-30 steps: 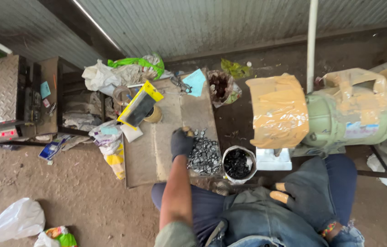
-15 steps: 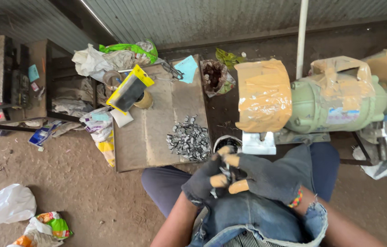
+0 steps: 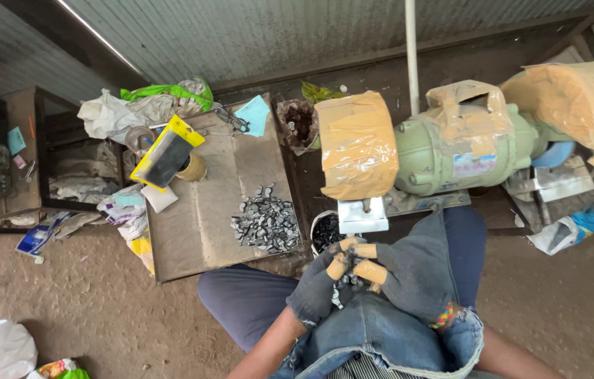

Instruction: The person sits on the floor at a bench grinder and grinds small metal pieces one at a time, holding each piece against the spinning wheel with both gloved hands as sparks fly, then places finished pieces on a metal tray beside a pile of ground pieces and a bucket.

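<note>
1. Bench grinder (image 3: 462,144), right of centre: green motor body, wheel guards wrapped in tan tape.
2. Tabletop (image 3: 202,224), centre-left: a flat brown board.
3. Pile of small grey metal pieces (image 3: 266,223), on the tabletop's lower right part.
4. Right hand (image 3: 409,277), lower centre, in a dark glove: grip closed on small metal pieces (image 3: 349,277).
5. Left hand (image 3: 318,284), gloved, touching the right: grip pinched on the same pieces, just below the grinder's left wheel.

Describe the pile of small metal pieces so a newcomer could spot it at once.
Start at the green bench grinder and look left to the flat brown board. Near its right edge lies the pile of small metal pieces, the only grey, shiny heap among bags and paper.
</note>
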A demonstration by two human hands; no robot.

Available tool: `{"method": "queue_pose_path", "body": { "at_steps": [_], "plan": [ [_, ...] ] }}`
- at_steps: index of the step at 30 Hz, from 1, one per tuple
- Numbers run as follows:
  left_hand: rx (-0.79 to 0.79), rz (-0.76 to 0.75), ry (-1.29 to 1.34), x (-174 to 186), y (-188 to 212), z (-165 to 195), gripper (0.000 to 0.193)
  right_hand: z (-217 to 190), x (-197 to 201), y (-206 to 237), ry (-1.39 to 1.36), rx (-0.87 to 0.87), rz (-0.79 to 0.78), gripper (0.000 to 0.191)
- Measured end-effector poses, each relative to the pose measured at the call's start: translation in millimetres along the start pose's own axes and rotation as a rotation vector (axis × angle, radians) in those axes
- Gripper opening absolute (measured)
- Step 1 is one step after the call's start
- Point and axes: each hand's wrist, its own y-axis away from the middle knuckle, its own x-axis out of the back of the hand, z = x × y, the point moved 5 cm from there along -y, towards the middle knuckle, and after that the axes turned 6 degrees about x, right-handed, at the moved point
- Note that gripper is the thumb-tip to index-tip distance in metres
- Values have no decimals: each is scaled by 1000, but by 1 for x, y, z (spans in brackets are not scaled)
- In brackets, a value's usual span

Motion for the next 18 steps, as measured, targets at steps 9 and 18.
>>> {"method": "queue_pose_path", "body": {
  "at_steps": [9,18],
  "plan": [
    [-39,83,327,5,-18,27,19,67,20,-8,193,-108,317,28],
    [-514,434,-1600,-37,-41,105,31,71,19,-20,598,11,245,23]
  ]
}}
